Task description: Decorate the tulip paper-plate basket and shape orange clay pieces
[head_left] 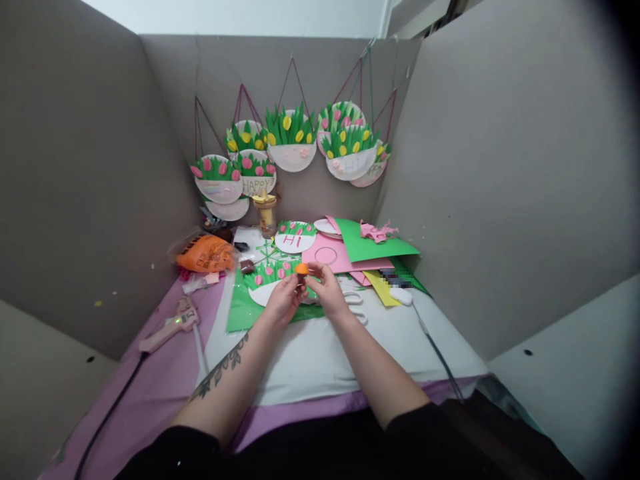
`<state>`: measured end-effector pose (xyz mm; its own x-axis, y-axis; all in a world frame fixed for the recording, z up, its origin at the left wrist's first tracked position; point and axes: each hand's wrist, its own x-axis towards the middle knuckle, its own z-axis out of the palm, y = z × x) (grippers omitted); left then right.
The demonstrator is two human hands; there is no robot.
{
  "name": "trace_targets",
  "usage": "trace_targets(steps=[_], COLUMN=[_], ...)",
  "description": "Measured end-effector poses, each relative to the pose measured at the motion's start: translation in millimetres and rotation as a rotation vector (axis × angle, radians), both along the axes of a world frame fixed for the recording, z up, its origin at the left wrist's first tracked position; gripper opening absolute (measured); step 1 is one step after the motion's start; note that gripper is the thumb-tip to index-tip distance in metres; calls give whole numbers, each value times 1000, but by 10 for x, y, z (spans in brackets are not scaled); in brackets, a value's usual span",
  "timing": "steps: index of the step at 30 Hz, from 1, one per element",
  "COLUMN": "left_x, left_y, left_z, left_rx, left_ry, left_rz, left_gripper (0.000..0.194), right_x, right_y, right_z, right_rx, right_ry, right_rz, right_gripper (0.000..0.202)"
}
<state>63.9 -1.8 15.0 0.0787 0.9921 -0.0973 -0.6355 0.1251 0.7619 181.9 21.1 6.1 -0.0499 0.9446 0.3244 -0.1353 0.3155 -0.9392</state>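
My left hand and my right hand meet over the middle of the table. Between their fingertips is a small orange piece, with something dark just below it that is too small to make out. Both hands have their fingers closed around it. Just beneath and behind them lies a white paper-plate basket with green paper grass and pink tulips, resting on a green sheet. White-handled scissors are beside my right hand, their blades hidden.
A pink glue gun with its cord lies at the left. An orange bag sits behind it. Coloured paper sheets are piled at the back right. Decorated plates hang on the grey back panel. A white cable runs down the right.
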Motion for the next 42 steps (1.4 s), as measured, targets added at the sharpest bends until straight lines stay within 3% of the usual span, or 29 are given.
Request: trace_targets(steps=[6, 14, 27, 42], left_x=[0, 34, 31, 19], left_y=[27, 30, 14, 2], left_z=[-40, -20, -63, -65], left_rx=[53, 102, 77, 63], left_ry=[-8, 38, 106, 106], left_rz=[-9, 39, 25, 20], left_gripper=[39, 47, 54, 48], right_x=[-63, -117, -101, -96], right_y=[-40, -85, -53, -23], right_z=[5, 48, 74, 32], right_rx=[-59, -187, -333, -266], right_ry=[132, 271, 409, 380], right_rz=[15, 228, 173, 140], right_gripper=[32, 18, 24, 27])
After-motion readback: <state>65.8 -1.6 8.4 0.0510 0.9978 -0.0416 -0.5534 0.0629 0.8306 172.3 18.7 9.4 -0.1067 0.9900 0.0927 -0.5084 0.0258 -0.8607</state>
